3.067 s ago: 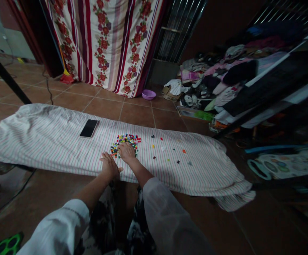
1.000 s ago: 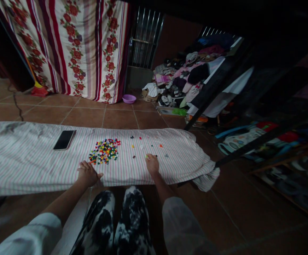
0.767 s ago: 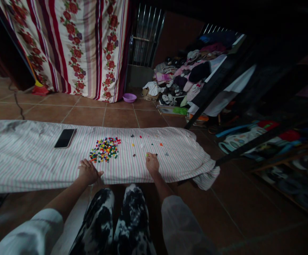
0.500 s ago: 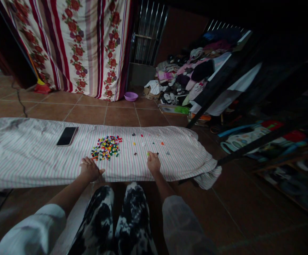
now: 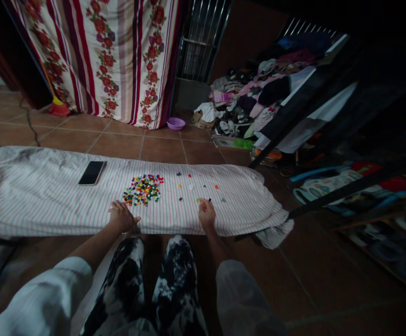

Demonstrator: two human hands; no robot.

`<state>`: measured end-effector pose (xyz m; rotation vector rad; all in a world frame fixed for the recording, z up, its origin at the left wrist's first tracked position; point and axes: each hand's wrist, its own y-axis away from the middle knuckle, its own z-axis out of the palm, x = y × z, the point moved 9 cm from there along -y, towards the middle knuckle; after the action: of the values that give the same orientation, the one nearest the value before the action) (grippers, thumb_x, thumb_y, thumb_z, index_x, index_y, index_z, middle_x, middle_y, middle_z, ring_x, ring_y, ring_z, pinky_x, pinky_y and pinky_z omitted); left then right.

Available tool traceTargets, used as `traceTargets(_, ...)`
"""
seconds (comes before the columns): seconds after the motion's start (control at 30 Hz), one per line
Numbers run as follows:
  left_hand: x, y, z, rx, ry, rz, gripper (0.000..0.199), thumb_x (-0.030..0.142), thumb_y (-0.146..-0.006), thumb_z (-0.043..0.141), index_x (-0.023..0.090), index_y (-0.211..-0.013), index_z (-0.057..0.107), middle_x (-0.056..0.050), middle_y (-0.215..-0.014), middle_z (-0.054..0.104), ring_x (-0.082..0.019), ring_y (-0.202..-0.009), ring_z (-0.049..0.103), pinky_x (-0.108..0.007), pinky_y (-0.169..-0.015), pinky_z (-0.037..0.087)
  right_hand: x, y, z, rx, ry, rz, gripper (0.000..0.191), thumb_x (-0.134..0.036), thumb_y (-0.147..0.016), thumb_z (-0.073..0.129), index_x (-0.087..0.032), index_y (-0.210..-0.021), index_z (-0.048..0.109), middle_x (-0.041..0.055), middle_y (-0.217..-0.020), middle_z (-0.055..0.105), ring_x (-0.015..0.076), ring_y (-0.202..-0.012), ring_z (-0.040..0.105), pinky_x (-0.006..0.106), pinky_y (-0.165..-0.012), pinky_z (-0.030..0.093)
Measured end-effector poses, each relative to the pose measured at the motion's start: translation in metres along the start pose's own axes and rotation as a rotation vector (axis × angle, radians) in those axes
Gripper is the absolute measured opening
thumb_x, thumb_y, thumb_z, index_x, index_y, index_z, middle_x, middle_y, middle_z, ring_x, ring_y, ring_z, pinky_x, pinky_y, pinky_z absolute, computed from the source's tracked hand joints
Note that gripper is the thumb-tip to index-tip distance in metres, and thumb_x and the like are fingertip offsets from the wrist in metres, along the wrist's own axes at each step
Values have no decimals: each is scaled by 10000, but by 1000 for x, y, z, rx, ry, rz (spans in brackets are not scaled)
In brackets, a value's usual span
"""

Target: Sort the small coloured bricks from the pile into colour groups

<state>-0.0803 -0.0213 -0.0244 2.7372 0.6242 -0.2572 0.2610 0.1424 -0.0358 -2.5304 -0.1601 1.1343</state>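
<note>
A pile of small multicoloured pieces (image 5: 144,189) lies on a striped cloth. Just below the pile, my left hand (image 5: 121,217) rests at the cloth's front edge, fingers apart and holding nothing. To the right, several pieces lie spread out in small groups, among them a yellow one (image 5: 179,185), a white one (image 5: 191,187), an orange one (image 5: 216,187) and a brown one (image 5: 181,199). My right hand (image 5: 207,214) is beside a light green piece (image 5: 197,200) and a black piece (image 5: 209,200). Its fingers are bunched; whether anything is between them is too small to tell.
A dark phone (image 5: 92,173) lies on the cloth left of the pile. Beyond the covered surface are a purple basin (image 5: 176,123), a hanging curtain (image 5: 126,60) and a heap of clothes (image 5: 244,98). A dark slanting bar (image 5: 328,195) stands at the right.
The light green piece that was at my right fingertips now lies on the cloth just left of them. The view has shifted slightly. My left hand stays below the pile.
</note>
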Motion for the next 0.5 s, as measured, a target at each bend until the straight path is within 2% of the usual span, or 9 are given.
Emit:
traceTargets(0.13,0,2,-1,-51,-11,-14,913,591,-866,334,-139,-1408,247,-403,-1459,228,-521,-1364,251,-526,-992,344,-5,0,2,-21,-81,11,343,-310,-841,402,-148,-985,668,116,-968,671,191,-831,606,322,-813,499)
traceTargets(0.23,-1,2,-2,-70,-7,-21,917,599,-870,337,-128,-1418,230,-396,-1470,212,-513,-1373,238,-526,-1009,330,-20,4,3,-15,-133,-18,348,-324,-849,407,-136,-976,670,130,-972,669,193,-840,611,314,-802,504)
traceTargets(0.33,-1,3,-2,-85,1,-26,916,604,-873,328,-121,-1423,226,-388,-1477,202,-505,-1381,227,-534,-1018,323,-48,13,13,-63,-154,-91,335,-316,-869,406,-148,-975,675,118,-943,672,192,-860,618,306,-813,500)
traceTargets(0.5,-2,4,-3,-101,20,-37,920,607,-870,330,-116,-1429,220,-377,-1491,173,-503,-1390,204,-542,-1031,315,-107,34,48,-234,-207,-250,305,-275,-897,412,-191,-988,691,74,-912,673,172,-862,625,285,-824,493)
